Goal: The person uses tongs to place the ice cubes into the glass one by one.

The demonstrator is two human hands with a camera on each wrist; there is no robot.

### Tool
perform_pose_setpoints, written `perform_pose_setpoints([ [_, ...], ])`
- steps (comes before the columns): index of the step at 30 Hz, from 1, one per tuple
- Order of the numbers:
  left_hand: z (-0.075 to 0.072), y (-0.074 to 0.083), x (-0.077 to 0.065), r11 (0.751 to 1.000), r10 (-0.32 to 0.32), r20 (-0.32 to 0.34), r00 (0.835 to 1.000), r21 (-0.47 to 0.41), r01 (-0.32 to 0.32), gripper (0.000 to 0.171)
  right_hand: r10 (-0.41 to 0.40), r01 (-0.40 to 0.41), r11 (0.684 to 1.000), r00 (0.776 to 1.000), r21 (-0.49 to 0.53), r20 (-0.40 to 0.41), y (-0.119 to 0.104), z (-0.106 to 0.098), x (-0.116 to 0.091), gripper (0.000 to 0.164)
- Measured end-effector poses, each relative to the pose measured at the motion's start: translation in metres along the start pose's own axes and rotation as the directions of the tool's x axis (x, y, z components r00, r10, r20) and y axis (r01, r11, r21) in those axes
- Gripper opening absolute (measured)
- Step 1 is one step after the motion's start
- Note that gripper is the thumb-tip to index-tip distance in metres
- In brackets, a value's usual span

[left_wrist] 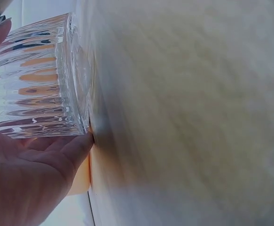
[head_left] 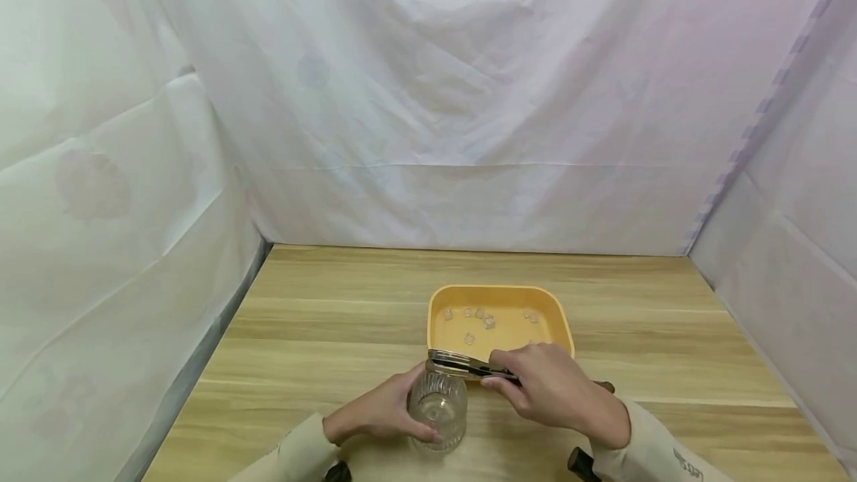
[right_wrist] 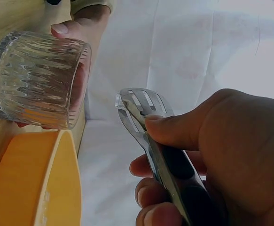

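My left hand (head_left: 382, 411) holds a clear ribbed drinking glass (head_left: 440, 416) from its left side, thumb in front and fingers behind. The glass stands upright on the table. My right hand (head_left: 552, 387) grips metal serving tongs (right_wrist: 148, 127) with dark handle pads, thumb on top and fingers curled beneath. The slotted tong heads are nearly closed, and a small clear cube (right_wrist: 118, 100) shows between their tips. In the head view those tips lie over the back of the glass's rim. Several clear cubes (head_left: 489, 322) lie scattered in the yellow tray (head_left: 498, 288) behind the glass.
The wood-grain table (head_left: 321, 318) is enclosed by white cloth at the back (head_left: 435, 132) and both sides. The tray's near wall stands close behind the glass. A dark cylindrical object (head_left: 581, 463) shows by the right sleeve.
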State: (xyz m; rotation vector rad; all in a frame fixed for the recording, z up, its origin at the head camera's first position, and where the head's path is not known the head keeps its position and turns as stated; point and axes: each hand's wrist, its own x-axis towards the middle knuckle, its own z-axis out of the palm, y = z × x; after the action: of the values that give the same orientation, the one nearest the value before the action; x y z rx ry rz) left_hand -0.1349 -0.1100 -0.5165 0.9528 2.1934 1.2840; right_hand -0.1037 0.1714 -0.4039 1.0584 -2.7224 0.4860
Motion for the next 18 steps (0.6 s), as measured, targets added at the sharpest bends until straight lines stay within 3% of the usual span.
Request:
perform_pose_setpoints([
  [18,0.0013,0.0001,-0.0006,1.000,-0.016,-0.005,1.000,0.006,0.016,0.095,-0.012,0.012,1.000,1.000,0.006,0.007,-0.0011,-0.0008,-0.0003,0.032],
])
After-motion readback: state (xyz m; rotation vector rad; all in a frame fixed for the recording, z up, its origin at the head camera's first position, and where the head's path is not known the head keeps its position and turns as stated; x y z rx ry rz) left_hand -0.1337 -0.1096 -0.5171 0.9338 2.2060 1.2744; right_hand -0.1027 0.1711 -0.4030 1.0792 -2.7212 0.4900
